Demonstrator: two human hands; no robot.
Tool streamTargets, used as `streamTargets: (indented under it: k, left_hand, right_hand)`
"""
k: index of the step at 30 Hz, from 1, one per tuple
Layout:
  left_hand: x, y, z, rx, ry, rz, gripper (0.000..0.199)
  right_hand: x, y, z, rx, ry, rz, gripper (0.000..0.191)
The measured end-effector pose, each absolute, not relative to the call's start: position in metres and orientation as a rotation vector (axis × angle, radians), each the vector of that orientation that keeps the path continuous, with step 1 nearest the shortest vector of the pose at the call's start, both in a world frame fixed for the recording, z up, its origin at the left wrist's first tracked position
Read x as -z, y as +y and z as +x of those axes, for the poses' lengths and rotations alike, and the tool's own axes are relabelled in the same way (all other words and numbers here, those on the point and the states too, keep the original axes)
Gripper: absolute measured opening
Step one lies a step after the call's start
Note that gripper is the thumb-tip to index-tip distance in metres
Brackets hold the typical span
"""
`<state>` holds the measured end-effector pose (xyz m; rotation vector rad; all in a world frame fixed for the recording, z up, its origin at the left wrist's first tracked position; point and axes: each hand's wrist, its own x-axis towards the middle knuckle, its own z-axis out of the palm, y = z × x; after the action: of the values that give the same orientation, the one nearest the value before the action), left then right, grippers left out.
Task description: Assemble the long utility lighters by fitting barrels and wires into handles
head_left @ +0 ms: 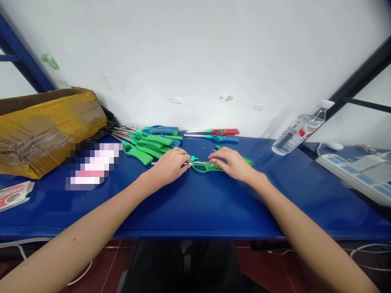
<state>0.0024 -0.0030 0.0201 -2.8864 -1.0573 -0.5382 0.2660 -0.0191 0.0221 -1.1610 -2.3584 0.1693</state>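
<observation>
An opened green gas lighter with a long metal nozzle lies in front of me, its thin white inner parts showing. My left hand is closed around the nozzle end, thumb and fingers pinching it. Over the handle half bends my right hand, its thumb and forefinger closed on the small inner parts; the exact piece is hard to make out. A teal collar shows between both hands. Behind my right hand lies another green handle shell, partly covered.
Several green and blue lighters are heaped at the back left. Red and blue lighters lie by the wall. A taped cardboard box stands left, a water bottle leans right, near a power strip.
</observation>
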Motion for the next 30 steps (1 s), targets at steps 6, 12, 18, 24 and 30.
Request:
streamTargets:
  k: [6, 12, 18, 24, 30]
  left_hand:
    - [-0.0209, -0.0041, 0.0028, 0.528, -1.068, -2.887, 0.011]
    - [-0.0196, -0.0031, 0.002, 0.547, -1.057, -2.881, 0.011]
    - [-0.0185, -0.0017, 0.002, 0.588, -1.061, -2.854, 0.016]
    - [-0.0191, -0.0045, 0.0054, 0.62, -1.109, -2.864, 0.041]
    - [-0.016, -0.0043, 0.0069, 0.515, -1.063, -2.959, 0.052]
  right_hand:
    - [-0.0235, -0.0204, 0.2665, -0.209, -2.351, -1.142, 0.024]
    - [-0.0242, -0.0206, 0.2654, -0.239, -2.345, -1.143, 0.025]
    - [-0.022, -0.0197, 0.2657, -0.249, -2.345, -1.141, 0.025]
    - [-0.0188, -0.0176, 0.2675, -0.191, -2.384, -1.126, 0.023]
    - [-0.0183, -0.0168, 0.2674, -0.151, -2.428, -1.104, 0.023]
